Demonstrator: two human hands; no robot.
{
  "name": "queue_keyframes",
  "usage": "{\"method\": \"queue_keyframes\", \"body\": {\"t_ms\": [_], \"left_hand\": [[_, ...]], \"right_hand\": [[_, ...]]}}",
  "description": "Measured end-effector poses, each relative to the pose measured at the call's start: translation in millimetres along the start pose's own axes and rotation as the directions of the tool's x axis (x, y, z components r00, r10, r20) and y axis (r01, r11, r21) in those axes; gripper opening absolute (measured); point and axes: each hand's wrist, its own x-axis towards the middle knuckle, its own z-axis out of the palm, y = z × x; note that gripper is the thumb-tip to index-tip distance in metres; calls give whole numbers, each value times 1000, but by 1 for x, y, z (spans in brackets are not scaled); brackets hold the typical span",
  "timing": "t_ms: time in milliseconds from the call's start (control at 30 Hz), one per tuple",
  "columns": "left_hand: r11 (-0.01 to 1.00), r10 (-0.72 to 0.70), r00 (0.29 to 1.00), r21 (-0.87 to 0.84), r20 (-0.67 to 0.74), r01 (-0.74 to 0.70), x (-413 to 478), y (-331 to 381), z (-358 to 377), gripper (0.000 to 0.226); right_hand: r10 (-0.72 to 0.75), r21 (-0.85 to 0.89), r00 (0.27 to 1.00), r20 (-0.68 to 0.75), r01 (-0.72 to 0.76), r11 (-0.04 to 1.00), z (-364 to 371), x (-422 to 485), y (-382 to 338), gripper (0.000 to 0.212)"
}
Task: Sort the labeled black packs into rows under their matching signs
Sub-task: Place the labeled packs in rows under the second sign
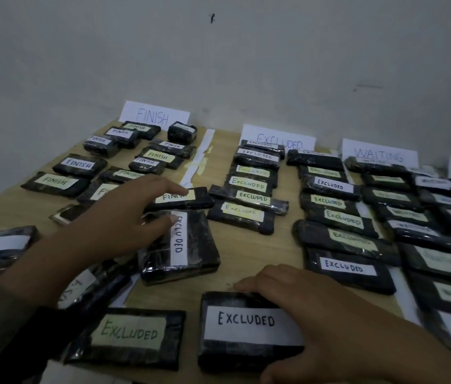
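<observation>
Sorting seems mostly done; loose packs (132, 333) remain near us.
Our left hand (113, 217) pinches a FINISH pack (191, 199), right hand (315, 309) grips an EXCLUDED pack (235, 322).

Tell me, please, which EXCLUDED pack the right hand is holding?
The white-labelled EXCLUDED pack nearest the camera: the right hand grips it, beside a yellow-labelled pack.
</observation>
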Motion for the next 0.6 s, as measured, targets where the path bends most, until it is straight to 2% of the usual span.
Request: {"method": "queue_keyframes", "body": {"t_ms": [33, 67, 133, 267, 433, 600], "left_hand": [[999, 32, 999, 0, 4, -32, 3, 7, 2, 38], [998, 59, 998, 0, 14, -59, 6, 12, 5, 40], [996, 90, 995, -1, 49, -90, 11, 20, 10, 43], [989, 150, 985, 4, 81, -151, 23, 29, 20, 47], [987, 148, 984, 41, 102, -153, 32, 34, 26, 44], [986, 127, 979, 88, 161, -143, 32, 35, 28, 51]], "right_hand": [[27, 70, 999, 22, -29, 997, -5, -3, 2, 84], [43, 113, 993, 109, -55, 992, -11, -5, 7, 84], [87, 80, 986, 146, -99, 992, -24, -8, 16, 84], [188, 34, 980, 71, -191, 981, -33, -12, 26, 86], [273, -37, 957, -100, -278, 960, -35, 2, 39, 90], [300, -103, 946, -120, -313, 944, -30, 28, 39, 88]]}}
